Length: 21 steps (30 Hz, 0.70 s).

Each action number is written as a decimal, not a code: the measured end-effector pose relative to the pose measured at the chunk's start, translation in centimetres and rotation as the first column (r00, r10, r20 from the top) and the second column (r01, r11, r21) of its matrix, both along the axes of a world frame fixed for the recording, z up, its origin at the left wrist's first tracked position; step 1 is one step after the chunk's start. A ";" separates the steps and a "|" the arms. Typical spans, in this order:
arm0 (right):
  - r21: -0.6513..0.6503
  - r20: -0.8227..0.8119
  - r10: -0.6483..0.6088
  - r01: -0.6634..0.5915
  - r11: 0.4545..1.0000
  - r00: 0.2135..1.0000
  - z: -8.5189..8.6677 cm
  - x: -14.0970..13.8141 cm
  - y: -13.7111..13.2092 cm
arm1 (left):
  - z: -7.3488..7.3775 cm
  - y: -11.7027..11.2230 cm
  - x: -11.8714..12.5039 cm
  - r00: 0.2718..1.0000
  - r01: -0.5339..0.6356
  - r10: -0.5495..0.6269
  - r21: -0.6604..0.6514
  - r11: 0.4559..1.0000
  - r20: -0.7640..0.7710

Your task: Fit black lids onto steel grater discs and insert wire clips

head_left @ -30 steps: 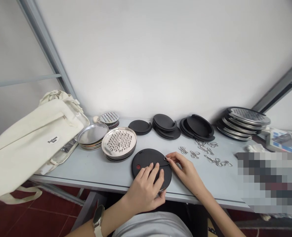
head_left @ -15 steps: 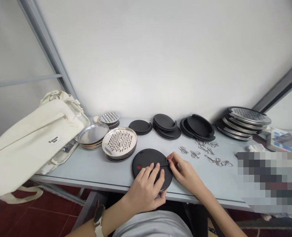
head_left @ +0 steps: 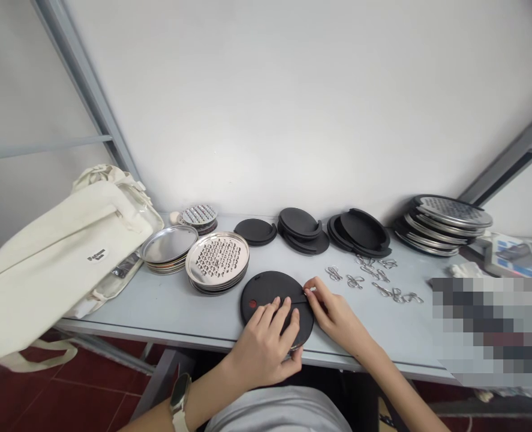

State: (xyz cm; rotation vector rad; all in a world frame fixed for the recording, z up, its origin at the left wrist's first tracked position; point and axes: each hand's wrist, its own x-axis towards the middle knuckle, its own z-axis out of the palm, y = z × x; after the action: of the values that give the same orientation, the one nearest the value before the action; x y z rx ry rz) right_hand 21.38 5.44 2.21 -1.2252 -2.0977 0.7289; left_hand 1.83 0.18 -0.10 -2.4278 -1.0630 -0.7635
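Note:
A round black plastic disc (head_left: pixel 274 287), with a small red spot and a straight seam across it, lies near the table's front edge. My left hand (head_left: pixel 272 336) grips it, fingers over the top and thumb at the near rim. At the disc's right rim, by the end of the seam, my right hand (head_left: pixel 331 312) pinches a small metal clip, mostly hidden by the fingertips. Loose bent-wire clips (head_left: pixel 354 281) are scattered on the table to the right of the disc.
Left of the disc are stacks of metal grater plates (head_left: pixel 218 258) and plain metal plates (head_left: pixel 169 245). Black round holders (head_left: pixel 299 223) sit along the wall. Assembled graters (head_left: pixel 450 219) are piled at right. A cream bag (head_left: pixel 63 240) leans over the table's left end.
My right fingertips have closed in slightly at the disc's rim, and the metal glint there is now covered. My left hand and the disc have stayed in place.

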 end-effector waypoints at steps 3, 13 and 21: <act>-0.006 -0.002 0.005 -0.005 1.000 1.000 0.0 0.0 0.0 | 0.0 0.0 0.0 1.000 -0.003 0.003 0.004 1.000 0.002; -0.008 0.003 0.010 -0.010 1.000 1.000 0.2 -0.1 -0.2 | 0.0 0.0 0.0 1.000 -0.004 0.004 -0.006 1.000 0.000; -0.004 0.013 0.009 -0.009 1.000 1.000 0.3 -0.1 -0.2 | -0.1 0.0 0.0 1.000 -0.003 0.003 0.010 1.000 0.003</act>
State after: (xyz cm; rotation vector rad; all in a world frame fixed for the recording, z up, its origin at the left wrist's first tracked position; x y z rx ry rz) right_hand 21.28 5.21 2.50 -1.2267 -2.1146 0.7317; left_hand 1.87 0.18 -0.22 -2.4174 -1.0614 -0.7699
